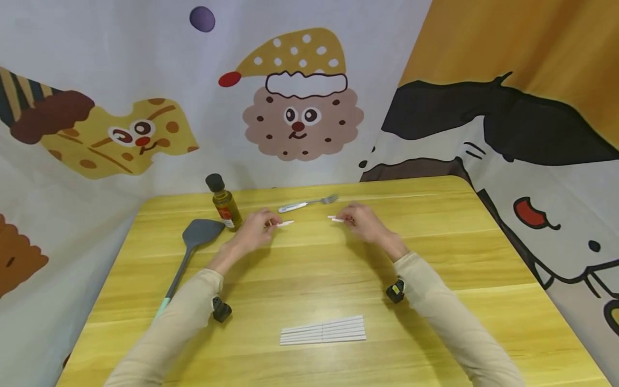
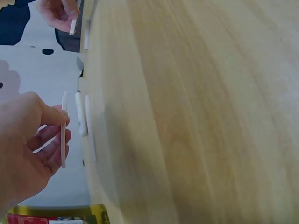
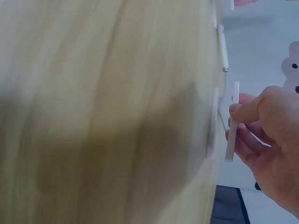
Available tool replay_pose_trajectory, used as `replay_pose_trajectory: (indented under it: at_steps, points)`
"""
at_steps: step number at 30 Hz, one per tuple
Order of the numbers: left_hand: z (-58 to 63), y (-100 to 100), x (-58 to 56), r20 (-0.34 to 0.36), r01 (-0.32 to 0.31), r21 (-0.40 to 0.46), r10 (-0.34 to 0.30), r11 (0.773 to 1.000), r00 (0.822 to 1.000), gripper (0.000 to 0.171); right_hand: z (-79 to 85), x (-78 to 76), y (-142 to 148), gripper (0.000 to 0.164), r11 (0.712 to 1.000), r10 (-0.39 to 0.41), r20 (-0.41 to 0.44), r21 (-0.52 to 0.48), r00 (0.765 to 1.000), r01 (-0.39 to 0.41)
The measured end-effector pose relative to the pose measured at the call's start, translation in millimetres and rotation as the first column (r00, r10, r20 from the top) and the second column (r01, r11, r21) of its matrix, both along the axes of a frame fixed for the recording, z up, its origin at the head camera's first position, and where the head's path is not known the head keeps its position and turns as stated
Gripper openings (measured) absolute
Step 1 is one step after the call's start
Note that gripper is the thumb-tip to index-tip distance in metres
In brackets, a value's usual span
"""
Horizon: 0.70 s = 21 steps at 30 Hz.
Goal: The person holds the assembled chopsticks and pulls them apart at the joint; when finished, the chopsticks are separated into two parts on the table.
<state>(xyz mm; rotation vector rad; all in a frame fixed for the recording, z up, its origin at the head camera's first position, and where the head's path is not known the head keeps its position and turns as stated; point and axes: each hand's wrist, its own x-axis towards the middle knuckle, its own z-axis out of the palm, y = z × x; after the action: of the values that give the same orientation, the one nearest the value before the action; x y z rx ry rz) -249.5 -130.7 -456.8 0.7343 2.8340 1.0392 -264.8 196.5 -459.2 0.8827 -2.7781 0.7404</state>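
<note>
Near the back of the table, my left hand (image 1: 258,228) pinches a short white stick (image 2: 63,140) between thumb and fingers. Opposite it, my right hand (image 1: 362,221) pinches a similar white stick (image 3: 232,135). Below the left hand's stick a pale strip (image 2: 90,130) shows on the tabletop, and another pale strip (image 3: 213,123) shows below the right hand's stick. I cannot tell whether these strips are further sticks or reflections. A flat row of several white sticks (image 1: 322,330) lies side by side at the front middle of the table.
A fork (image 1: 309,202) with a white handle lies behind the hands. An oil bottle (image 1: 224,207) with a dark cap stands just left of the left hand. Beside it lies a grey spatula (image 1: 200,234), its handle partly under the left sleeve. A printed cloth (image 1: 217,145) hangs behind the table.
</note>
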Motion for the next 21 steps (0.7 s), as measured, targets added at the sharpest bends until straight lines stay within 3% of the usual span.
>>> replay_pose_trajectory:
  at_steps: [11,21]
  points:
    - [-16.8,1.0,-5.2,0.013,-0.015,-0.011,0.015,1.000,1.000,0.018,-16.3,-4.3,-2.2,0.014,0.999,-0.040,0.086,-0.018,0.996,0.041]
    - [-26.4,4.6,-7.7,0.004,-0.022,-0.038,0.022,0.999,1.000,0.017,-17.1,-7.7,-4.0,0.015,1.000,-0.015,0.085,-0.002,0.996,0.015]
